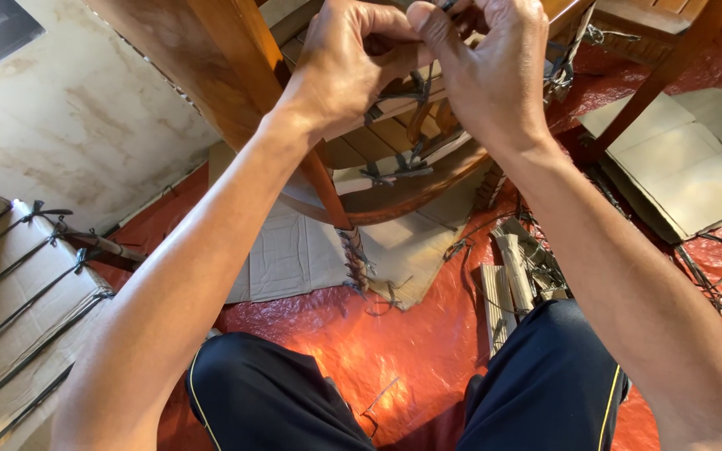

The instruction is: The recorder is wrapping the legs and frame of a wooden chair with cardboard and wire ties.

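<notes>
We see two hands up high, close together, working on a dark strap (418, 83) that is tied around a wooden chair (236, 75). The left hand (348, 63) is curled shut and pinches the strap between thumb and fingers. The right hand (486, 71) is just beside it, touching it, with its fingers bent down over the same strap. The strap sits at the top of the view, on pieces of cardboard (386, 134) that are tied to the chair's wood.

The chair is tipped, and one leg (332, 196) points down toward us. More dark strap is wound around that leg near its end.

Under the chair lies a flat cardboard sheet (294, 250) on a shiny red floor cover (361, 342). Small wood blocks (511, 276) lie near the right knee. More flat cardboard (695, 159) lies at the right. A strapped cardboard bundle (10, 292) is at the left. At the bottom we see dark shorts (545, 392) on both legs.
</notes>
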